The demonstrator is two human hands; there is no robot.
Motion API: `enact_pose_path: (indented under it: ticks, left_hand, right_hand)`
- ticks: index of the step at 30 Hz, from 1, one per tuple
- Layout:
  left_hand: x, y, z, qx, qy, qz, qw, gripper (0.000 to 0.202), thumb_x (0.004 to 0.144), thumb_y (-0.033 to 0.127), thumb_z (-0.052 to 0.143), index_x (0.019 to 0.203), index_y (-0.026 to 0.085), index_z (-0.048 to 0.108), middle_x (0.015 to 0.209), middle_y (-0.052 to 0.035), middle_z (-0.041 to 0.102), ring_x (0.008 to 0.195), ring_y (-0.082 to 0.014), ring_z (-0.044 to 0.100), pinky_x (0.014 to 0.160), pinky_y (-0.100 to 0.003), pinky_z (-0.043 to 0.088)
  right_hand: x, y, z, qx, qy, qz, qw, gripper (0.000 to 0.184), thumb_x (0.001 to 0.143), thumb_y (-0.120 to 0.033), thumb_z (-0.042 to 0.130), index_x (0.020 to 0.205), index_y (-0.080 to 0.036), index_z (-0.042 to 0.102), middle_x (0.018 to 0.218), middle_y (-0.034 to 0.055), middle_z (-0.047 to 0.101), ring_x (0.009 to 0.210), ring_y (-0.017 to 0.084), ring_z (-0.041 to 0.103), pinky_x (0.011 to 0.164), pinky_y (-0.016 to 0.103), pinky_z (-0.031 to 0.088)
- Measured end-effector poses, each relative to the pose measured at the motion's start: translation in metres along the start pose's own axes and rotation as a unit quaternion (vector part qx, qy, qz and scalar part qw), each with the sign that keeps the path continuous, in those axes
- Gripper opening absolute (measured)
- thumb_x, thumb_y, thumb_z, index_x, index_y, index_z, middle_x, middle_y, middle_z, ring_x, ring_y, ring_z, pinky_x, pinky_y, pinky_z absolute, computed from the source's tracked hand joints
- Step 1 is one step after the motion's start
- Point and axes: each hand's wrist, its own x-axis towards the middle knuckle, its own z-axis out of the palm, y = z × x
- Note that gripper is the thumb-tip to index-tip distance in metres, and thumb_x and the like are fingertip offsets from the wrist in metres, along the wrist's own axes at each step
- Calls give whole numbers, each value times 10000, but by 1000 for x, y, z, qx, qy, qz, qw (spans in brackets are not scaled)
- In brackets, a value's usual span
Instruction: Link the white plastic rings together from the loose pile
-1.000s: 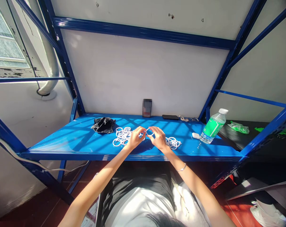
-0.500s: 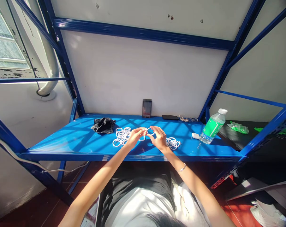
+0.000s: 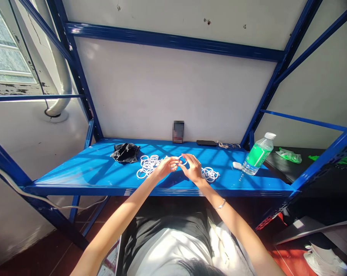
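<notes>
Both my hands meet over the middle of the blue shelf. My left hand and my right hand each pinch a white ring held between them, just above the shelf. A loose pile of white rings lies left of my left hand. Right of my right hand, a smaller heap of white rings lies close to my wrist.
A crumpled black bag lies at the back left. A small dark box, a black phone and a cable sit along the back wall. A green-labelled water bottle and a small white object stand at right.
My hands have drawn a little closer together around the ring; otherwise the scene is the same.
</notes>
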Motion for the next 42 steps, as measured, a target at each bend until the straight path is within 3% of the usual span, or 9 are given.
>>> enact_pose_path:
  ticks: [8, 14, 20, 29, 35, 42]
  left_hand:
    - [1, -3, -5, 25, -15, 16, 999, 389, 811, 535, 633, 902, 163, 705, 915, -122, 716, 741, -194, 676, 694, -356, 563]
    - [-6, 6, 3, 23, -17, 40, 999, 334, 757, 443, 733, 934, 165, 683, 914, -90, 713, 727, -164, 673, 688, -298, 554]
    - [-8, 9, 4, 75, -23, 68, 995, 325, 811, 455, 676, 951, 161, 668, 894, -78, 705, 747, -178, 682, 685, -299, 551]
    - [-9, 13, 4, 14, -14, -4, 1000, 362, 728, 427, 757, 902, 114, 700, 932, -113, 708, 742, -148, 661, 718, -251, 519]
    - [-9, 16, -1, 44, -8, -22, 999, 370, 746, 429, 740, 936, 113, 711, 969, -120, 701, 816, -179, 661, 785, -290, 516]
    - [-8, 14, -6, 72, 21, -50, 996, 355, 708, 424, 765, 881, 118, 723, 875, -101, 709, 778, -180, 661, 746, -274, 508]
  right_hand:
    - [-1, 3, 3, 32, -32, 20, 999, 428, 905, -313, 555, 1324, -244, 502, 1153, 86, 622, 949, 211, 646, 781, 330, 568]
    - [-2, 5, 4, 48, -22, 25, 998, 401, 909, -354, 563, 1294, -247, 527, 1133, 85, 629, 999, 222, 644, 763, 316, 571]
    - [-1, 4, 2, 58, -7, 13, 998, 388, 907, -355, 577, 1276, -238, 548, 1120, 94, 636, 962, 223, 656, 768, 319, 577]
    - [-3, 6, 4, 19, 18, -3, 1000, 357, 919, -340, 564, 1259, -233, 566, 1106, 97, 648, 944, 215, 665, 765, 313, 579]
    - [-2, 4, 2, -20, 6, -35, 999, 336, 938, -303, 534, 1265, -239, 576, 1101, 94, 663, 971, 223, 663, 799, 324, 577]
    - [-3, 0, 3, -97, -5, -104, 990, 306, 965, -230, 473, 1233, -181, 613, 1076, 114, 693, 935, 218, 675, 777, 325, 566]
